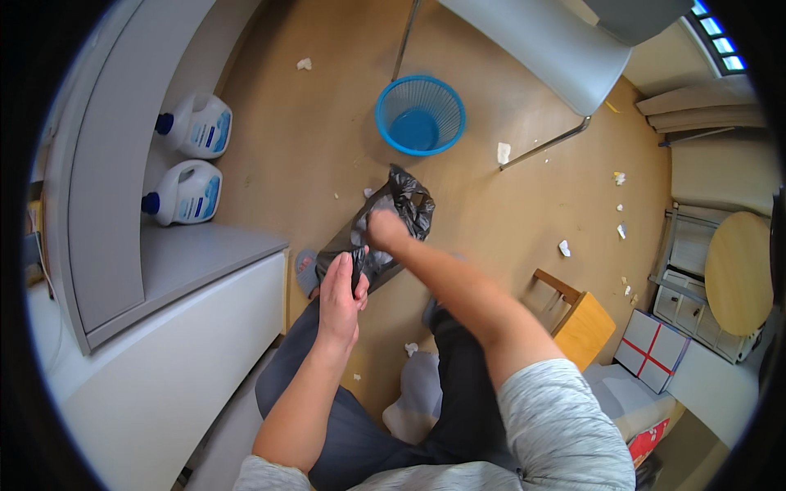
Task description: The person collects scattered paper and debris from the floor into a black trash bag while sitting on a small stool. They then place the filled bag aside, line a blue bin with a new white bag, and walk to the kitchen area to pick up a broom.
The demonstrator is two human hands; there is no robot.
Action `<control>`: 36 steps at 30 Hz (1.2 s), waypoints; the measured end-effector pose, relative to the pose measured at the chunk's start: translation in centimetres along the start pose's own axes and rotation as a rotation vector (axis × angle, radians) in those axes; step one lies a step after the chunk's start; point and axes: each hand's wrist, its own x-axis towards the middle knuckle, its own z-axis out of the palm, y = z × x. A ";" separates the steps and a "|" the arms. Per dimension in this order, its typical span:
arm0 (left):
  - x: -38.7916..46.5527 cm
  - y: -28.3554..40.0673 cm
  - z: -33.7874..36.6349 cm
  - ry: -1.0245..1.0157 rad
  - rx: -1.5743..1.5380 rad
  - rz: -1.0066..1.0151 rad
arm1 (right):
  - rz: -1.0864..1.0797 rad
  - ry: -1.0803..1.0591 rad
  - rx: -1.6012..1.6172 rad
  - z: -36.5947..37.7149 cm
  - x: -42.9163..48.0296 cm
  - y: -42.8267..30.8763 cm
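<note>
A black plastic bag (411, 196) hangs in front of my legs, above the floor. My left hand (344, 291) grips its near edge, with dark plastic showing between the thumb and the fingers. Slightly blurred, my right hand (387, 230) is at the bag's mouth. Its fingers are hidden, so whether they hold anything is unclear. Beyond the bag stands a blue plastic wastebasket (420, 116) with slatted sides and no liner in it.
Crumpled white paper scraps (565, 248) are scattered over the wood-look floor (295, 153). A pale chair (552, 55) with metal legs stands far right, and a small wooden stool (583, 325) nearer. Two white jugs (190, 191) rest on the grey shelf (215, 245) at left.
</note>
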 end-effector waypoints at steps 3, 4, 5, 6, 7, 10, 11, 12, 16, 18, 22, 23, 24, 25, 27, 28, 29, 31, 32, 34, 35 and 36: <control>-0.1 -0.1 -0.1 -0.027 0.030 -0.011 | 0.115 -0.082 -0.020 1.4 -0.4 -0.2; 0.0 0.0 -0.4 -0.012 -0.007 -0.046 | 0.033 -0.118 -0.010 1.3 -0.5 0.1; 0.0 0.2 -0.6 0.007 -0.020 -0.056 | 0.047 -0.184 -0.008 1.1 -0.7 0.6; 0.0 0.3 -0.9 0.000 -0.074 -0.052 | 0.007 -0.183 -0.053 0.6 -0.8 1.2; -0.1 0.4 -1.2 0.049 -0.120 -0.088 | 0.027 -0.132 -0.083 -0.1 -1.2 1.9; -0.4 1.0 -1.4 0.020 -0.190 -0.055 | 0.089 0.019 -0.102 -3.7 -2.1 4.4; -0.6 1.3 -1.2 0.012 -0.207 -0.051 | 0.136 0.065 -0.060 -4.9 -2.9 5.2; -0.8 1.5 -1.0 0.000 -0.209 -0.035 | 0.207 0.116 -0.002 -6.0 -3.9 6.0; -2.1 2.1 0.5 -0.064 -0.236 -0.010 | 0.375 0.347 0.693 -9.6 -7.6 9.2; -2.8 2.4 1.1 -0.104 -0.228 0.001 | 0.464 0.353 1.175 -11.0 -10.3 11.1; -3.5 2.4 2.1 -0.184 -0.129 0.092 | 0.355 0.259 1.312 -11.8 -16.6 14.0; -3.6 2.4 2.3 -0.183 -0.125 0.092 | 0.354 0.223 1.331 -11.7 -18.4 14.8; -3.5 2.3 2.5 -0.191 -0.126 0.102 | 0.364 0.258 1.326 -11.2 -20.1 15.4; -3.4 2.2 2.6 -0.200 -0.131 0.116 | 0.392 0.293 1.299 -10.4 -21.9 16.1; -3.2 2.0 2.8 -0.204 -0.094 0.126 | 0.465 0.316 1.280 -8.4 -25.1 17.9; -3.0 1.9 2.8 -0.202 -0.075 0.134 | 0.521 0.326 1.260 -7.3 -26.7 19.0; -2.9 1.8 2.8 -0.200 -0.056 0.144 | 0.560 0.337 1.236 -6.0 -28.3 20.3; -2.6 1.6 2.8 -0.205 -0.035 0.163 | 0.649 0.376 1.132 -3.3 -31.6 22.7; -2.5 1.5 2.7 -0.208 -0.024 0.172 | 0.640 0.403 0.931 -2.1 -33.3 23.9; -2.6 1.2 2.6 -0.205 -0.019 0.178 | 0.656 0.450 0.578 -0.5 -36.8 26.0; -2.9 1.1 2.6 -0.201 -0.022 0.171 | 0.684 0.473 0.428 0.0 -38.8 26.8; -3.2 0.9 2.7 -0.199 -0.022 0.159 | 0.744 0.466 0.269 0.6 -40.7 27.3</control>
